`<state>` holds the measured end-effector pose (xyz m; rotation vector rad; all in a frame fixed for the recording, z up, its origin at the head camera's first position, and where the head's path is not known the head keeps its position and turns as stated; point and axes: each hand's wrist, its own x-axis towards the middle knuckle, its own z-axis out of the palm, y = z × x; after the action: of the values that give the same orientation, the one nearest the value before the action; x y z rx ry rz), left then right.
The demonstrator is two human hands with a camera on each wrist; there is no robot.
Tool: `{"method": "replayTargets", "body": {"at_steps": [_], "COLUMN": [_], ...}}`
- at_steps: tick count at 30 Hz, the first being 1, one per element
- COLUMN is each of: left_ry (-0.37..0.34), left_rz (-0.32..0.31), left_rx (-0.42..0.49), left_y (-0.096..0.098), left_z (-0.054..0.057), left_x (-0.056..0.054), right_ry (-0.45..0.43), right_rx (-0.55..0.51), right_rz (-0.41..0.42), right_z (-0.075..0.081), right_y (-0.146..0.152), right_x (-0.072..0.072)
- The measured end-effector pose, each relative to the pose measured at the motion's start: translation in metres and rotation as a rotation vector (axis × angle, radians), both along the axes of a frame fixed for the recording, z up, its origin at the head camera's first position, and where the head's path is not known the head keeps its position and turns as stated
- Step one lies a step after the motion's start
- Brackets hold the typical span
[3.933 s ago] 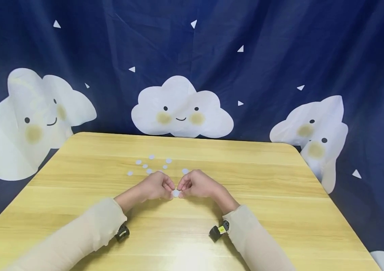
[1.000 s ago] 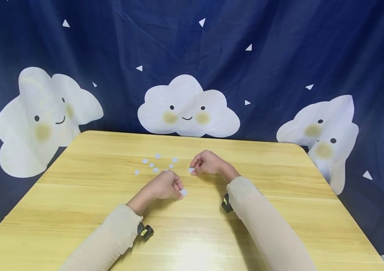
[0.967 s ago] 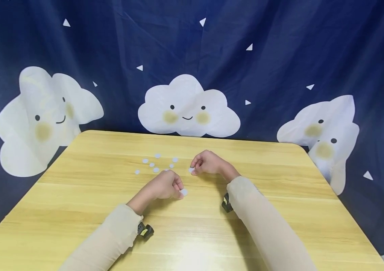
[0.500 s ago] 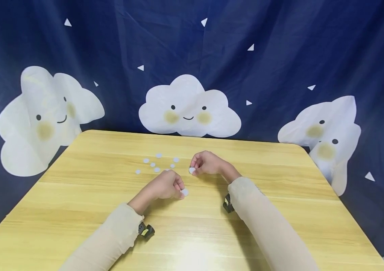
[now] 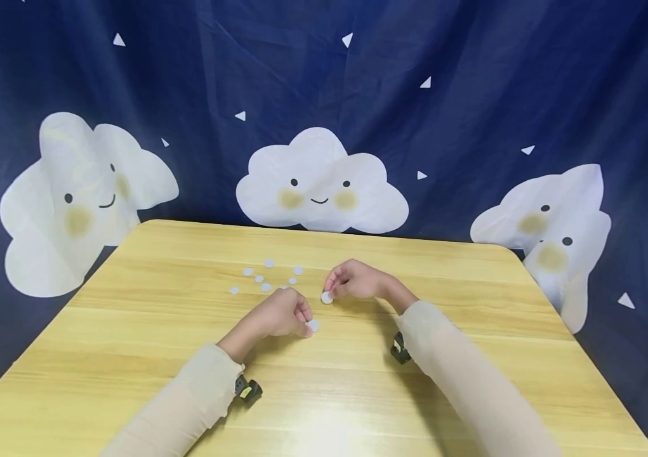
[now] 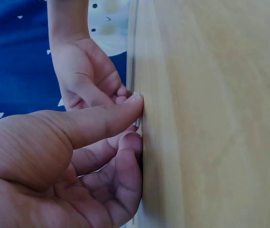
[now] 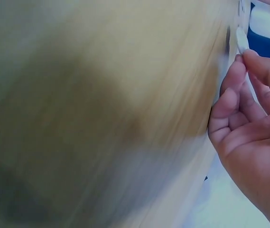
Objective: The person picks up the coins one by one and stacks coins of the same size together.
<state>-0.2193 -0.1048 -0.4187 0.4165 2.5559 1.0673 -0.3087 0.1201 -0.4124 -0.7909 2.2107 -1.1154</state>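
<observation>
Near the middle of the table point(image 5: 324, 393), my left hand point(image 5: 280, 314) holds a small white round disc point(image 5: 313, 325) at its edge between thumb and fingers. In the left wrist view the thumb of my left hand point(image 6: 63, 156) partly covers whitish edges at its tip. Farther back and to the right, my right hand point(image 5: 358, 279) pinches another white disc point(image 5: 327, 298) by its edge. The right wrist view has this disc point(image 7: 241, 40) tilted up at the thumb and fingertip of my right hand point(image 7: 253, 104).
Several loose white discs point(image 5: 266, 287) lie scattered flat on the table beyond my left hand, one partly hidden behind it. A dark blue curtain point(image 5: 204, 76) with printed clouds hangs behind the table's far edge.
My right hand has left the disc at my left hand, gone back and right, and picked up another disc. In the last half second it has come slightly nearer. My left hand stays put.
</observation>
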Motion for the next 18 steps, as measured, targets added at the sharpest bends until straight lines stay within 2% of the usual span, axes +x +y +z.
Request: {"method": "replayTargets", "body": {"at_steps": [11, 18], "left_ry": [-0.006, -0.01], "left_rz": [0.005, 0.01], "left_rx": [0.0, 0.0], "left_y": [0.001, 0.001], "left_z": [-0.001, -0.001], "left_x": [0.0, 0.001], "right_ry": [-0.043, -0.033], "right_rx": [-0.02, -0.044], "right_rz": [0.019, 0.072], "right_z": [-0.002, -0.003], "right_y": [0.011, 0.01], "right_x": [0.015, 0.033]}}
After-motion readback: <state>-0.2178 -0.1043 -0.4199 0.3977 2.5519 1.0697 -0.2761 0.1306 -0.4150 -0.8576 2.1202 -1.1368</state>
